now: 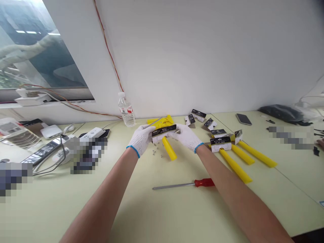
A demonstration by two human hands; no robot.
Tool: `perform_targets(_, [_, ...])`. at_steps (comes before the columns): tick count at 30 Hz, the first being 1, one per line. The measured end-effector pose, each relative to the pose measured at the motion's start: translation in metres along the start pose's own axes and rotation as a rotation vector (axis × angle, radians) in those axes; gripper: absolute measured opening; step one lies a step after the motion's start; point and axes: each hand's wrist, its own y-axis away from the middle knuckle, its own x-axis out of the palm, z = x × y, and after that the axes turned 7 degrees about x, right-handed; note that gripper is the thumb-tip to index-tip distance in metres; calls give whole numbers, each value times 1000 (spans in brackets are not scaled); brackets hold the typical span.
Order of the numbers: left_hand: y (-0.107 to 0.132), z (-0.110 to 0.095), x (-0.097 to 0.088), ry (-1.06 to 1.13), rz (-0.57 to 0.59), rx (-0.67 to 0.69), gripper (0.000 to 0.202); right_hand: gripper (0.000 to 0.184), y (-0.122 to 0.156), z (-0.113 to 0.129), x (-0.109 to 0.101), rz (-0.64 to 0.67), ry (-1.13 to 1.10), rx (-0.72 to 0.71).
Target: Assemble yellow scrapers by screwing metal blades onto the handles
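Observation:
My left hand (142, 138), in a white knit glove, pinches the left end of a black-and-white cardboard packaging card (164, 132). The right end of the same card is between the fingers of my right hand (186, 136), gloved alike. Below the card a yellow handle (169, 148) slants down toward me; the card hides the upper part of that tool. Just behind my hands lies another yellow piece (165, 120) with a grey blade-like strip. Several small screws (154, 152) are scattered under the hands. Nearer to me lies a screwdriver (177, 185), its red handle partly behind my right forearm.
To the right, several yellow-handled tools (235, 165) lie with cards on them. Loose folded cards (198, 115) and a phone (243, 119) sit farther back. A water bottle (127, 111) stands by the wall. A power strip (93, 135) and cables are at left.

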Motion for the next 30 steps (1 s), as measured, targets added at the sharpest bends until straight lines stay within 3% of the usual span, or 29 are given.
perform_targets(4, [15, -22, 14, -230, 116, 30, 42, 45, -5, -1, -3, -5, -70, 69])
perform_targets(8, [27, -36, 24, -417, 168, 92, 33, 43, -5, -4, 3, -59, -217, 155])
perform_targets(13, [28, -33, 23, -586, 162, 213, 37, 36, -8, -16, 15, -189, -264, 160])
perform_targets(17, [26, -30, 22, -633, 153, 273, 36, 31, -7, -22, 22, -199, -225, 159])
perform_targets(22, [28, -37, 21, -710, 201, 326, 28, 45, -7, -24, 22, -206, -186, 190])
perform_targets(25, [30, -39, 24, -738, 146, 380, 39, 45, -11, -27, 19, -213, -270, 205])
perform_targets(28, [33, -34, 31, -791, 89, 436, 33, 28, -12, -25, 15, -245, -500, 280])
perform_targets(30, [36, -27, 37, -870, 33, 435, 38, 29, -11, -21, 14, -294, -649, 326])
